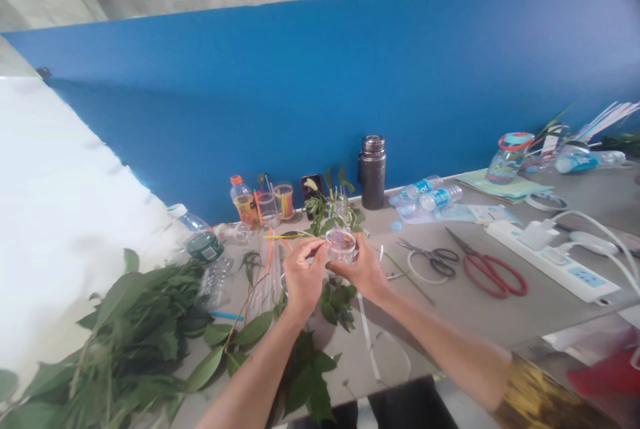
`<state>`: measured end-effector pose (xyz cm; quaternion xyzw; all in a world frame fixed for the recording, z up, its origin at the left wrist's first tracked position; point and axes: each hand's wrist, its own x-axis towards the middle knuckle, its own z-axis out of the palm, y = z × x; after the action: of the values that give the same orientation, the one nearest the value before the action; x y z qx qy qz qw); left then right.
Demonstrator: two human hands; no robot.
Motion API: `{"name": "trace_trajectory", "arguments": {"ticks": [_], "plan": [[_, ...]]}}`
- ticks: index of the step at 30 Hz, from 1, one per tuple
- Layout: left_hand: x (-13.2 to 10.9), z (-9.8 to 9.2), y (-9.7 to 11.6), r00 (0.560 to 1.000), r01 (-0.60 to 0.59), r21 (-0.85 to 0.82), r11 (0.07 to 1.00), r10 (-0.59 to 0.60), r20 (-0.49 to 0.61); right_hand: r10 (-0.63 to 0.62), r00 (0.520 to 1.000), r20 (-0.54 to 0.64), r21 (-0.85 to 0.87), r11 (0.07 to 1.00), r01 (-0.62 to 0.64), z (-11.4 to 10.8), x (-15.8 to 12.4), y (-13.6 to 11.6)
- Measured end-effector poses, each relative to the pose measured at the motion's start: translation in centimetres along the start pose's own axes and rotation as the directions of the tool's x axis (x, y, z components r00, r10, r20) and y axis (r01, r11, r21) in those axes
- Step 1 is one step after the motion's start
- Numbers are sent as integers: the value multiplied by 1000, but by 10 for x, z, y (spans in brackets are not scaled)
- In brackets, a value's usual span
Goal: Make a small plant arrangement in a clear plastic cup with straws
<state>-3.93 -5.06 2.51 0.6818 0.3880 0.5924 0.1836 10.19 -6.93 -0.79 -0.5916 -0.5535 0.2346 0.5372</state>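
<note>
Between my two hands, above the middle of the table, is a small clear plastic cup [341, 254], its round rim facing up. My left hand [306, 269] pinches the cup's left side near the rim. The thumb and fingers of my right hand [364, 270] wrap its right side. Just behind the cup stand cut leafy stems [325, 206] with a pale bud. Under my hands lie green leaves [336, 302] and a white strip [367, 336]. Clear straws [265, 282] lie left of my left hand.
A pile of leafy branches [145, 329] covers the left side, beside a green-labelled bottle [205, 246]. A dark thermos [373, 172] stands at the back. To the right lie black scissors [435, 259], red-handled shears [493, 272] and a white power strip [550, 262] with cables.
</note>
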Motion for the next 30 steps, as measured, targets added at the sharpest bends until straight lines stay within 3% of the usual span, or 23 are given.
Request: {"name": "trace_trajectory", "arguments": {"ticks": [8, 21, 30], "plan": [[-2, 1, 1, 991, -130, 91, 987, 132, -15, -9, 1000, -26, -69, 998, 7, 4, -4, 1], [-1, 1, -1, 994, -105, 78, 991, 105, -2, 18, 1000, -8, -24, 1000, -19, 1, -1, -2], [0, 0, -1, 988, -153, 100, 983, 154, -1, 4, 1000, -19, -21, 1000, -4, 3, -2, 2]]}}
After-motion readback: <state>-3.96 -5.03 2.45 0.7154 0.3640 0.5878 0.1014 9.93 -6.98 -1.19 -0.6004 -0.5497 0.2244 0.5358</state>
